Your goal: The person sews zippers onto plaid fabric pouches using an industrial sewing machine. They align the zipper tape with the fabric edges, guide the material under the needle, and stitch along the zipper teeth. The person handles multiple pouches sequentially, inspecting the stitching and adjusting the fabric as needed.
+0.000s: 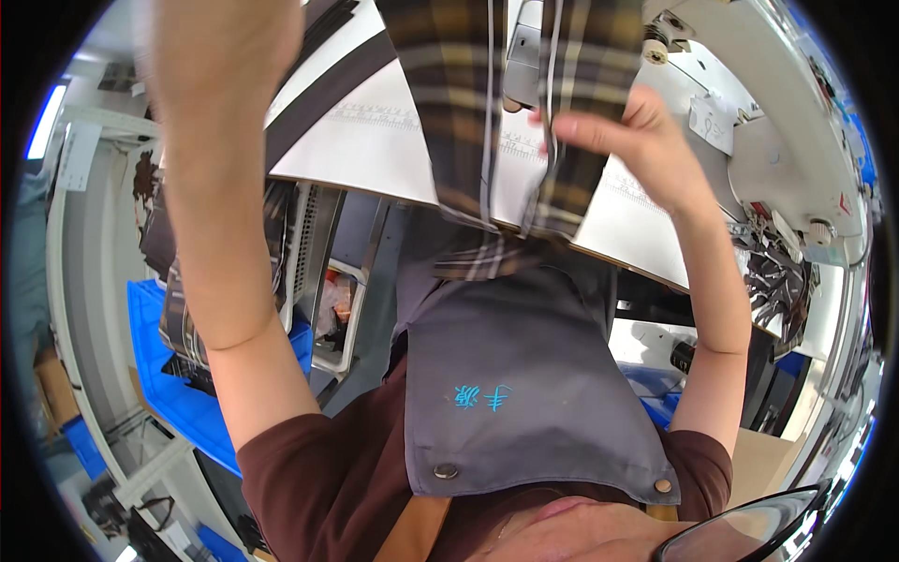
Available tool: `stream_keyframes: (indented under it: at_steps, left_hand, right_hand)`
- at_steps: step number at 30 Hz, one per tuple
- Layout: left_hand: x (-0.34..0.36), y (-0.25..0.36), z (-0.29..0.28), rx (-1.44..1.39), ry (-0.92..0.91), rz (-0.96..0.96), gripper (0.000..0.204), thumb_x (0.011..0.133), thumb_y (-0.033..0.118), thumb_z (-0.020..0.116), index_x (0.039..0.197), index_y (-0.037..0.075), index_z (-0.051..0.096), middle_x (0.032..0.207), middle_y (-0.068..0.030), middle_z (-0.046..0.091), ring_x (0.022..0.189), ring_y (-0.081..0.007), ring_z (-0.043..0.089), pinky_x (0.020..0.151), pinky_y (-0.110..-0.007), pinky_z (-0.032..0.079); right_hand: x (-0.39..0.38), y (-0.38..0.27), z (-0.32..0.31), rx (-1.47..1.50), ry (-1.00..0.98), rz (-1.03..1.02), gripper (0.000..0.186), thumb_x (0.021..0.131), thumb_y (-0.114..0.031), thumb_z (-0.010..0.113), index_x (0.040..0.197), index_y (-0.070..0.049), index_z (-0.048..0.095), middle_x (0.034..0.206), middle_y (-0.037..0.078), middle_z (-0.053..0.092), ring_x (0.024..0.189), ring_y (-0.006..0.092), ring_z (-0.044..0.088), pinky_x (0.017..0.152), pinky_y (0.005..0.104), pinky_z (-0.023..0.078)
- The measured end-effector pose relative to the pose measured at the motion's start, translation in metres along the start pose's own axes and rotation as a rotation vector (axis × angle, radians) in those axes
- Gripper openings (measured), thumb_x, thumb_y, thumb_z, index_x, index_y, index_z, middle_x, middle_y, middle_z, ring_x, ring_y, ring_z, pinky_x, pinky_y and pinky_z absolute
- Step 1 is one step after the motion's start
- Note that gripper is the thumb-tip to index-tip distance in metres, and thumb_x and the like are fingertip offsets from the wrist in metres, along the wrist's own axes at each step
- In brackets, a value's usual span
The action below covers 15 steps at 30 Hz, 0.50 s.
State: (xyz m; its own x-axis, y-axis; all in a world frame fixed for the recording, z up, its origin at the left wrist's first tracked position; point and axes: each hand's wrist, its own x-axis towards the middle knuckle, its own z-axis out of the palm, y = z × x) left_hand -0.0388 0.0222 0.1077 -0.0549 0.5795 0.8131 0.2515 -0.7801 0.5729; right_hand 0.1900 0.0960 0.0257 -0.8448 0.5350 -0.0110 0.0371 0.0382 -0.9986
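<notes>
Dark brown plaid cloth (pixel 449 112), with tan and white lines, lies over the table in two long panels and drops past the front edge toward my lap. My right hand (pixel 641 140) is closed on the right panel, thumb on top and the other fingers partly hidden behind its edge. Between the panels the white tabletop and a metal plate (pixel 524 61) show. My left hand (pixel 225 37) is raised at the upper left, smeared by motion. Its fingers run out of the picture, so whether it holds anything is hidden.
A white sewing machine (pixel 787 173) stands at the right. Ruler markings cross the white table (pixel 361 140), where a dark band (pixel 328 98) lies at left. A blue crate (pixel 178 403) with plaid pieces sits lower left. Crumpled plaid cloth (pixel 777 286) lies far right.
</notes>
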Motion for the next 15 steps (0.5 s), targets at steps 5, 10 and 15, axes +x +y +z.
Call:
stream_keyframes:
  at_steps: [5, 10, 15]
  left_hand:
    - [-0.04, -0.11, -0.002, -0.288, 0.05, -0.738, 0.06, 0.078, -0.012, 0.06, 0.136, 0.0, 0.045, 0.129, -0.0111, 0.055, 0.101, -0.017, 0.062, 0.082, -0.027, 0.055]
    - [-0.068, -0.172, -0.003, 0.242, -0.115, -0.892, 0.044, 0.081, 0.002, 0.068, 0.124, 0.004, 0.059, 0.087, 0.0021, 0.058, 0.075, -0.0045, 0.051, 0.07, -0.017, 0.042]
    - [-0.078, -0.173, 0.01, 0.485, -0.095, -0.7, 0.055, 0.075, 0.005, 0.07, 0.128, 0.01, 0.057, 0.102, -0.0122, 0.067, 0.094, -0.0197, 0.063, 0.086, -0.03, 0.049]
  right_hand:
    - [-0.034, 0.053, 0.012, 0.095, 0.161, 0.341, 0.05, 0.083, 0.001, 0.066, 0.13, 0.002, 0.049, 0.105, 0.006, 0.067, 0.092, 0.009, 0.061, 0.082, 0.0248, 0.049]
    - [-0.055, 0.057, 0.022, 0.114, 0.265, 0.215, 0.062, 0.09, -0.002, 0.058, 0.145, -0.011, 0.032, 0.1, 0.003, 0.061, 0.081, 0.0095, 0.057, 0.07, 0.0234, 0.047]
    - [-0.019, 0.072, 0.005, -0.909, 0.214, -0.311, 0.041, 0.082, -0.003, 0.058, 0.122, -0.008, 0.055, 0.107, 0.007, 0.06, 0.083, 0.0215, 0.06, 0.069, 0.0321, 0.051]
